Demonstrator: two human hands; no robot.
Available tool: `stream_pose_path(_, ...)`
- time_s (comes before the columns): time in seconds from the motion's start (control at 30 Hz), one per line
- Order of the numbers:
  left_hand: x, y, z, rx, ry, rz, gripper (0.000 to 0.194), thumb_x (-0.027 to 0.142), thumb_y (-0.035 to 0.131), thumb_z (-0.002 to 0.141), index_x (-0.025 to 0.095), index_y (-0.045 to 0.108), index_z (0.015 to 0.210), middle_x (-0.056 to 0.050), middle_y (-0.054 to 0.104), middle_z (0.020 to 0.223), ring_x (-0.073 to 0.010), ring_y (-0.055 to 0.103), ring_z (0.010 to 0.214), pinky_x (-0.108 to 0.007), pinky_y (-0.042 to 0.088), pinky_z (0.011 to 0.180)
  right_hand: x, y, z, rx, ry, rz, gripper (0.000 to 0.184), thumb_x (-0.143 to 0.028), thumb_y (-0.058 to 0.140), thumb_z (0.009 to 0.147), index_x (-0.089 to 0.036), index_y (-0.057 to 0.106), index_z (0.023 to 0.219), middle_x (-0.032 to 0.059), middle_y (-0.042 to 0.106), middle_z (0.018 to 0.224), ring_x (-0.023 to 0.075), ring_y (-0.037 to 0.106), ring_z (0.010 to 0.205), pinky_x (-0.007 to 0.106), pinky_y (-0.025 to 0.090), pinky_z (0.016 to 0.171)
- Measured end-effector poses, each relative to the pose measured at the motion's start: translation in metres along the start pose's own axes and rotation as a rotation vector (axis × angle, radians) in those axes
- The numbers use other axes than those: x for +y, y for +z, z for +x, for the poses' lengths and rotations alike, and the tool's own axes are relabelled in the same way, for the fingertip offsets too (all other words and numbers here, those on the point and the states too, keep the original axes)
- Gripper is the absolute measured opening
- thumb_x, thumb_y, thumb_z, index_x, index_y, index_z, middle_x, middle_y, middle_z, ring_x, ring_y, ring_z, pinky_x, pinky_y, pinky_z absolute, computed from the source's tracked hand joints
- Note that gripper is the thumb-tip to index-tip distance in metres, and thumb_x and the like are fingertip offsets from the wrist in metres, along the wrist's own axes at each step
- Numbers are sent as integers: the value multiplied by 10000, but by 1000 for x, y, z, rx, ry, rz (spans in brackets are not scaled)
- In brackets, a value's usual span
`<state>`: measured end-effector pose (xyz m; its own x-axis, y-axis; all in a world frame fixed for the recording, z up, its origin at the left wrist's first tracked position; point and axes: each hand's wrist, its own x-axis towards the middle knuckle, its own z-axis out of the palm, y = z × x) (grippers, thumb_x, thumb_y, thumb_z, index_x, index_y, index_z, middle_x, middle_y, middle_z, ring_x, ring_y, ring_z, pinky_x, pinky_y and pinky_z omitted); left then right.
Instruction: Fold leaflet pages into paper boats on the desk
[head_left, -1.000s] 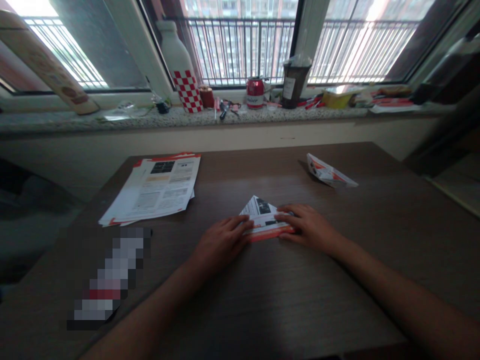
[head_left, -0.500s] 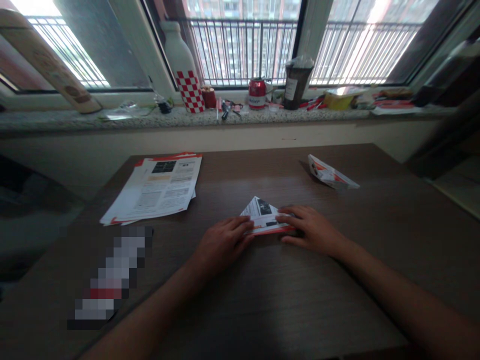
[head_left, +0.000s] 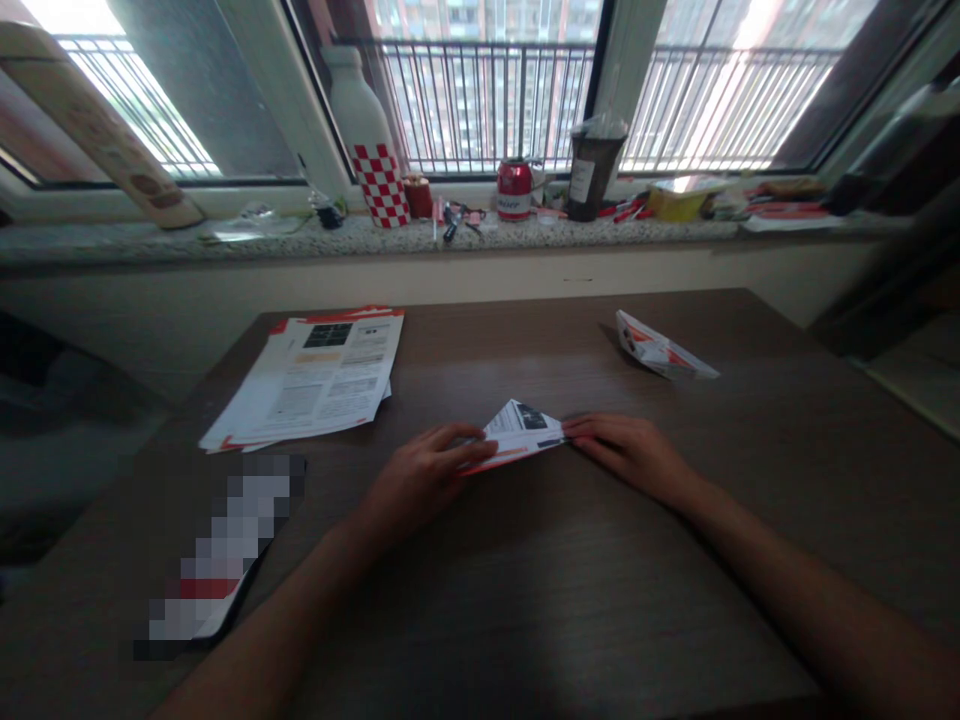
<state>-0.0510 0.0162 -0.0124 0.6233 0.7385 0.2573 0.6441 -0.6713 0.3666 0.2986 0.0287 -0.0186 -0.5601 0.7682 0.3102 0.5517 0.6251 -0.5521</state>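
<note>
Held the folded paper [head_left: 521, 438] just below the middle of the frame, above the brown table [head_left: 555, 600], with its pale peak pointing up the frame and its red-orange edge slanting down to the left. Had the left hand [head_left: 427, 468] curled on the paper's left end, fingers lying across it and hiding that part from view; pinched the right corner narrowly between the fingertips of the right hand [head_left: 634, 452]. Could not make out any contact between the paper's underside and the tabletop. Saw a stack of printed sheets [head_left: 330, 385] left of centre, beyond the left hand and apart from it, and a second folded piece [head_left: 660, 348] toward the upper right of the table, well clear of the right fingers. Noticed a pixelated long item [head_left: 225, 545] at lower left, just beside the left forearm and too masked to identify. Found the speckled windowsill [head_left: 465, 238] crowded across the upper frame: a long beige tube [head_left: 86, 120] leaning at far left, then a red-checked white bottle [head_left: 367, 130], a red can [head_left: 514, 188] near the middle, a dark cup [head_left: 589, 175] beside it and a yellow container [head_left: 679, 202] farther right.
</note>
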Motion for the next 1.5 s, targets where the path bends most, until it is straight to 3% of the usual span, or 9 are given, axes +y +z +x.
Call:
stream_pose_path(0.27, 18, -11, 4, 367, -50, -245, 149, 221, 655, 989, 218, 739, 1112, -53, 769, 1041, -190, 737, 917, -328, 607, 825, -13, -10, -1, 165, 35, 102, 201, -379, 613, 1015, -251, 759, 1068, 64, 788, 1105, 241, 749, 1023, 400, 596, 922)
stream_pose_path(0.4, 32, -16, 3, 466, -228, -273, 67, 279, 718, 953, 213, 725, 966, 6, 753, 840, -165, 714, 745, -282, 580, 688, -25, -15, -2, 290, 156, 149, 211, -418, 638, 997, -242, 754, 993, 46, 770, 930, 225, 729, 838, 355, 601, 763)
stream_pose_path(0.5, 34, -15, 4, 430, -370, -416, 133, 339, 726, 950, 208, 707, 942, 16, 737, 787, -161, 700, 679, -261, 558, 605, -28, -16, -1, 263, 248, 224, 231, -438, 645, 987, -240, 761, 965, 29, 755, 827, 204, 702, 708, 321, 579, 633)
stream_pose_path(0.63, 24, -5, 10, 300, -440, -628, 210, 375, 707, 961, 205, 660, 1076, -33, 782, 990, -214, 759, 859, -327, 620, 730, -18, -9, 2, 182, 336, 279, 269, -465, 651, 977, -220, 755, 1013, 58, 781, 900, 229, 717, 736, 357, 590, 642)
stream_pose_path(0.83, 5, 9, 13, 169, -429, -289, 225, 395, 701, 948, 206, 677, 1068, -37, 739, 934, -213, 688, 781, -352, 586, 728, 0, 4, 4, 114, 359, 198, 246, -421, 660, 973, -220, 722, 1100, 67, 787, 1000, 259, 738, 850, 402, 593, 766)
stream_pose_path(0.93, 3, 12, 14, 147, -348, -186, 222, 340, 717, 929, 204, 688, 1102, -69, 708, 1062, -247, 673, 941, -398, 571, 860, 3, 6, 5, 86, 284, 61, 235, -382, 664, 969, -216, 711, 1129, 85, 771, 1048, 267, 720, 912, 408, 571, 809)
stream_pose_path(1.13, -2, 15, 12, 100, -290, -127, 427, 269, 706, 936, 237, 633, 1355, -87, 622, 1292, -287, 578, 1222, -475, 478, 1077, 5, 6, 7, 0, 172, -28, 210, -290, 678, 977, -212, 683, 1172, 96, 730, 1137, 267, 671, 1072, 430, 514, 950)
stream_pose_path(1.4, -8, 16, 10, 58, -227, -78, 545, 273, 676, 952, 273, 563, 1485, -88, 605, 1288, -287, 571, 1208, -484, 479, 1081, 11, 12, 5, 4, 113, -34, 157, -283, 693, 972, -219, 648, 1108, 86, 686, 1084, 261, 640, 1026, 411, 506, 901)
stream_pose_path(1.5, -10, 14, 10, 41, -197, -66, 483, 291, 661, 972, 313, 596, 1450, -79, 596, 1278, -288, 575, 1192, -484, 494, 1055, 11, 12, 4, -6, 101, -42, 151, -279, 687, 977, -218, 632, 1104, 82, 677, 1073, 259, 630, 1009, 404, 504, 883)
